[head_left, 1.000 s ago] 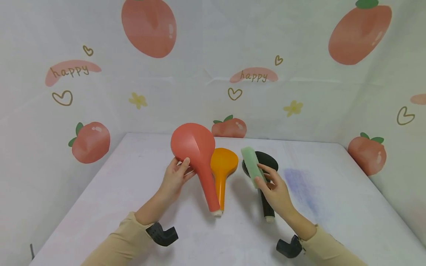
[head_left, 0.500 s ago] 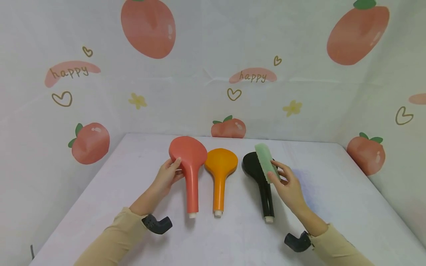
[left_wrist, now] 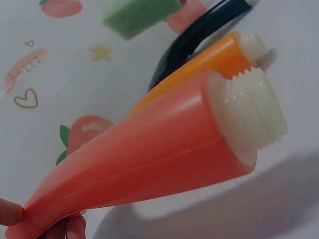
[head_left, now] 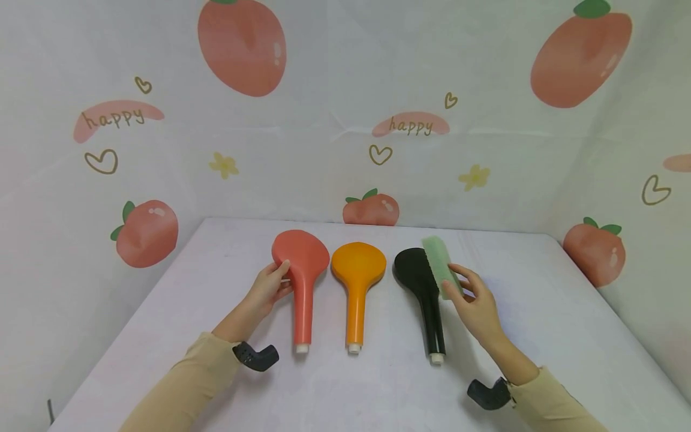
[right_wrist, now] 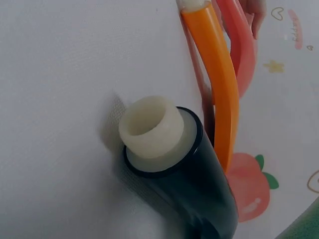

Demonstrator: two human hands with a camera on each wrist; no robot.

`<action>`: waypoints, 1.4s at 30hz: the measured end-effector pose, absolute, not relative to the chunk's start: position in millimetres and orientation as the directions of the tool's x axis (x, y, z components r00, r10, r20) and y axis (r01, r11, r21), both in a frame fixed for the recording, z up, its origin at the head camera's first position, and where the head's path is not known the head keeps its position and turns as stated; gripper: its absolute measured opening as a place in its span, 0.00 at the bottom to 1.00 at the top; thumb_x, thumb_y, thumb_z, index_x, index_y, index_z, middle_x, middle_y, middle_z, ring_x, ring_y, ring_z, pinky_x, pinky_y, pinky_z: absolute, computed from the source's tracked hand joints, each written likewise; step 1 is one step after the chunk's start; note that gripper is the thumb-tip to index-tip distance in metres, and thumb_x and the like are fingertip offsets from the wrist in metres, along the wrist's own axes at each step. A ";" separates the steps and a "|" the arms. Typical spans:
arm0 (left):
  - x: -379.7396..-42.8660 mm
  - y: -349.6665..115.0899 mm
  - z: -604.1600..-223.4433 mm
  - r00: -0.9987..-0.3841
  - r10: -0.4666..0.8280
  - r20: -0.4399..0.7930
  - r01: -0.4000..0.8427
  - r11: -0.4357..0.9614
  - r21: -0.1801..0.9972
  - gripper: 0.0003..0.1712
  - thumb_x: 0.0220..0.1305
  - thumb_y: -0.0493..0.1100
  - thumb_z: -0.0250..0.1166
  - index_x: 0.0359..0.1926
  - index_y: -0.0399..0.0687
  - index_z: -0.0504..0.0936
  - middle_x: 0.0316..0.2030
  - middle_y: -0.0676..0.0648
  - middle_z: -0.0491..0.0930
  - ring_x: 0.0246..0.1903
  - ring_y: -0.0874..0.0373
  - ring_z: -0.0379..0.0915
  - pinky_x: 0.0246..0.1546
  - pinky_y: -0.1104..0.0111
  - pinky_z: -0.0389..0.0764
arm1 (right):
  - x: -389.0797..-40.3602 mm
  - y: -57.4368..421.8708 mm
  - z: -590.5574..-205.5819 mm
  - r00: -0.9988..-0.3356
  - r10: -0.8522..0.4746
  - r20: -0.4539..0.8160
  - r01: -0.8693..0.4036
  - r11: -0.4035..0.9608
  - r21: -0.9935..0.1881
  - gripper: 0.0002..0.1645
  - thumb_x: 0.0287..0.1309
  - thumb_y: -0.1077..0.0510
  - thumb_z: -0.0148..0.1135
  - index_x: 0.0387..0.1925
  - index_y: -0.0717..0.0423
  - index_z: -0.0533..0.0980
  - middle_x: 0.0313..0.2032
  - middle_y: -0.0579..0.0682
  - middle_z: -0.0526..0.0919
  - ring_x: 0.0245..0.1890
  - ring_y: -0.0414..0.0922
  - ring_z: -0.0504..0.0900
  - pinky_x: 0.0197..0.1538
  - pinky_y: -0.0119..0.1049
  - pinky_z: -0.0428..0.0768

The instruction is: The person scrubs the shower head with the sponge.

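"Along the counter (head_left: 345,396), what is held?"
"The left hand (head_left: 266,289) pinches the red shower head (head_left: 302,257) beside the orange one (head_left: 358,267); the right hand (head_left: 479,309) pinches the green block (head_left: 436,258) near the black one (head_left: 411,268)."

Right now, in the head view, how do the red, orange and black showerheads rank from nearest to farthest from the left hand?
1. Red showerhead, held in the left hand
2. Orange showerhead, in the middle
3. Black showerhead, at the right
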State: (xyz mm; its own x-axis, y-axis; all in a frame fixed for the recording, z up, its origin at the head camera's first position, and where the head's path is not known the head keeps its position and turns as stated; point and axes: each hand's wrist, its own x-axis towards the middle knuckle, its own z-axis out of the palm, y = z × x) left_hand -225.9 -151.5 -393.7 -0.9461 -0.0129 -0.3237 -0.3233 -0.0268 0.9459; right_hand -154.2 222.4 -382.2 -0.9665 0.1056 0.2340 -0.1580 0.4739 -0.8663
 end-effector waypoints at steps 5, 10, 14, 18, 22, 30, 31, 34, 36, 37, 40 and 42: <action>-229.4 -152.4 -396.6 -0.940 -0.023 -0.341 -0.340 -0.044 0.939 0.29 0.72 0.48 0.45 0.66 0.34 0.57 0.26 0.56 0.71 0.25 0.68 0.70 0.29 0.81 0.77 | -155.4 226.4 -384.0 -0.964 0.115 0.241 -0.156 0.490 -0.857 0.26 0.63 0.55 0.55 0.61 0.57 0.67 0.59 0.59 0.69 0.41 0.21 0.69 0.36 0.19 0.75; -235.4 -154.7 -401.9 -0.930 -0.034 -0.366 -0.364 -0.043 0.930 0.30 0.71 0.50 0.47 0.66 0.36 0.58 0.30 0.52 0.70 0.25 0.66 0.68 0.30 0.81 0.77 | -156.4 230.3 -383.8 -0.965 0.125 0.233 -0.140 0.506 -0.851 0.26 0.64 0.54 0.54 0.62 0.56 0.66 0.60 0.59 0.68 0.42 0.22 0.69 0.37 0.19 0.75; -239.1 -154.4 -405.0 -0.922 -0.033 -0.385 -0.384 -0.037 0.923 0.30 0.72 0.50 0.46 0.67 0.37 0.57 0.33 0.50 0.69 0.26 0.65 0.67 0.29 0.80 0.76 | -157.1 232.8 -383.7 -0.964 0.133 0.231 -0.131 0.519 -0.845 0.26 0.64 0.53 0.54 0.62 0.56 0.66 0.60 0.59 0.68 0.45 0.30 0.69 0.37 0.19 0.75; -241.6 -154.7 -408.0 -0.914 -0.018 -0.405 -0.404 -0.044 0.914 0.30 0.72 0.49 0.45 0.68 0.37 0.55 0.36 0.49 0.69 0.27 0.65 0.67 0.29 0.80 0.75 | -157.9 235.5 -384.3 -0.958 0.152 0.242 -0.129 0.526 -0.841 0.26 0.64 0.53 0.54 0.62 0.56 0.67 0.60 0.59 0.68 0.44 0.26 0.68 0.37 0.17 0.74; -245.2 -157.2 -411.8 -0.909 0.014 -0.416 -0.417 -0.033 0.908 0.31 0.72 0.49 0.45 0.70 0.40 0.53 0.37 0.49 0.68 0.28 0.65 0.67 0.29 0.80 0.74 | -159.0 238.6 -385.4 -0.953 0.169 0.251 -0.129 0.525 -0.841 0.26 0.63 0.54 0.55 0.61 0.56 0.67 0.61 0.58 0.68 0.41 0.20 0.67 0.37 0.15 0.73; -251.3 -167.8 -420.1 -0.906 0.057 -0.419 -0.422 -0.051 0.905 0.34 0.71 0.46 0.46 0.70 0.32 0.49 0.36 0.48 0.69 0.27 0.66 0.70 0.30 0.79 0.77 | -162.2 241.8 -387.1 -0.959 0.159 0.234 -0.118 0.526 -0.842 0.27 0.64 0.52 0.54 0.63 0.54 0.66 0.63 0.58 0.67 0.47 0.33 0.69 0.37 0.15 0.73; -251.3 -169.1 -420.6 -0.906 0.050 -0.421 -0.423 -0.048 0.905 0.34 0.71 0.46 0.46 0.69 0.31 0.49 0.38 0.47 0.69 0.27 0.67 0.70 0.30 0.79 0.78 | -162.4 241.9 -387.3 -0.959 0.158 0.234 -0.119 0.526 -0.842 0.27 0.64 0.52 0.54 0.63 0.54 0.66 0.63 0.58 0.66 0.48 0.35 0.68 0.38 0.15 0.73; -250.1 -171.8 -421.3 -0.908 0.045 -0.416 -0.418 -0.038 0.908 0.35 0.72 0.45 0.45 0.68 0.26 0.47 0.44 0.42 0.69 0.28 0.67 0.72 0.33 0.78 0.80 | -162.5 242.5 -387.9 -0.958 0.162 0.236 -0.120 0.522 -0.844 0.27 0.64 0.52 0.54 0.62 0.55 0.66 0.63 0.58 0.66 0.47 0.31 0.68 0.37 0.14 0.72; -249.2 -172.7 -421.4 -0.910 0.045 -0.412 -0.413 -0.024 0.910 0.35 0.72 0.45 0.45 0.68 0.24 0.46 0.45 0.40 0.68 0.29 0.67 0.73 0.34 0.78 0.80 | -162.2 242.9 -387.5 -0.957 0.167 0.239 -0.121 0.519 -0.846 0.27 0.64 0.52 0.55 0.62 0.55 0.66 0.63 0.58 0.67 0.44 0.25 0.68 0.37 0.14 0.72; -249.1 -173.2 -421.8 -0.912 0.042 -0.408 -0.409 -0.018 0.912 0.35 0.72 0.45 0.45 0.68 0.24 0.46 0.46 0.39 0.68 0.29 0.67 0.73 0.34 0.78 0.80 | -161.8 243.1 -387.0 -0.956 0.167 0.240 -0.121 0.520 -0.845 0.27 0.64 0.52 0.55 0.62 0.56 0.66 0.62 0.58 0.67 0.43 0.23 0.67 0.37 0.14 0.72; -249.3 -173.6 -422.8 -0.919 0.032 -0.394 -0.393 0.027 0.919 0.36 0.71 0.44 0.47 0.67 0.22 0.46 0.45 0.40 0.69 0.29 0.69 0.72 0.32 0.79 0.80 | -161.1 243.7 -385.4 -0.955 0.171 0.242 -0.120 0.525 -0.843 0.27 0.64 0.53 0.55 0.62 0.56 0.67 0.62 0.59 0.67 0.44 0.25 0.68 0.37 0.15 0.72; -249.9 -173.9 -423.8 -0.921 0.023 -0.388 -0.386 0.065 0.920 0.36 0.71 0.44 0.48 0.67 0.22 0.46 0.46 0.39 0.69 0.29 0.70 0.72 0.32 0.80 0.79 | -160.7 244.3 -384.7 -0.956 0.169 0.240 -0.117 0.531 -0.839 0.27 0.64 0.52 0.54 0.62 0.56 0.66 0.62 0.59 0.67 0.47 0.32 0.70 0.37 0.15 0.72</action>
